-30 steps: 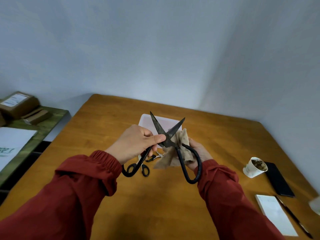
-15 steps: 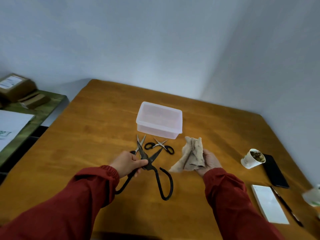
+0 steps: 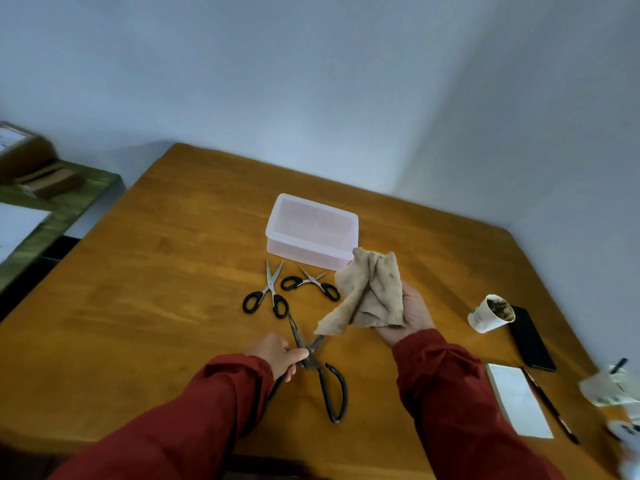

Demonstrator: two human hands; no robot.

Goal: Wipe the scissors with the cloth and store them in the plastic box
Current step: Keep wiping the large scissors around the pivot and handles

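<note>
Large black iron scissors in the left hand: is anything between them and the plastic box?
Yes: two small black-handled steel scissors lie on the wooden table between the large black iron scissors and the translucent plastic box, whose lid appears shut.

The table (image 3: 156, 289) is warm orange-brown wood with darker grain streaks. The plastic box (image 3: 304, 251) is translucent white with a faint pink tint. The cloth (image 3: 375, 292) is beige, with darker brown smudges along its folds. The large scissors (image 3: 323, 382) are dark all over — blackish handles, dull grey-brown blades. The mid-sized scissors (image 3: 270, 289) and the smallest scissors (image 3: 313, 281) have black handles and silver blades. The sleeves (image 3: 450, 393) are deep red. The paper cup (image 3: 479, 318) is white outside, brown inside; the phone (image 3: 530, 337) is black, the notepad (image 3: 517, 400) white, the pen (image 3: 550, 405) black. The wall (image 3: 311, 98) is pale blue-grey — the side shelf (image 3: 86, 188) mottled green, the cardboard boxes (image 3: 24, 161) brown.
</note>
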